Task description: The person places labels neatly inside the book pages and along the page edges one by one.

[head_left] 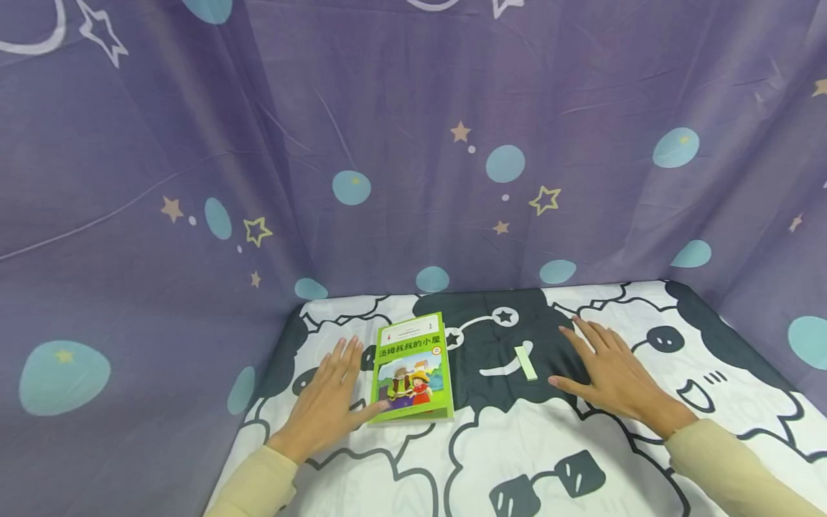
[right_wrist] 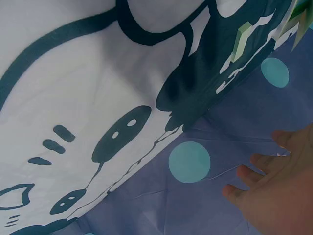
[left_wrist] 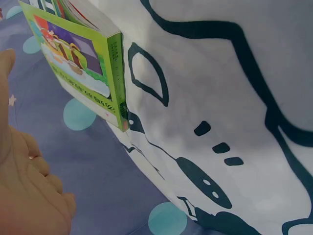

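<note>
A green picture-covered book [head_left: 413, 370] with Chinese characters lies on the cloth, its cover slightly raised along the near edge. Just left of it is my left hand [head_left: 329, 402], fingers extended, with the thumb overlapping the cover's lower left corner in the head view. The left wrist view shows that hand [left_wrist: 29, 181] apart from the book [left_wrist: 73, 58], holding nothing. A small pale green block [head_left: 526, 363] lies right of the book. Beyond it to the right, my right hand [head_left: 607, 373] is spread with nothing in it. The block [right_wrist: 240, 41] also appears in the right wrist view.
A black and white cloth [head_left: 413, 495] with cartoon sheep patterns covers the table. Behind and at both sides hangs a purple curtain [head_left: 400, 237] with stars and blue ovals, meeting the table's far edge.
</note>
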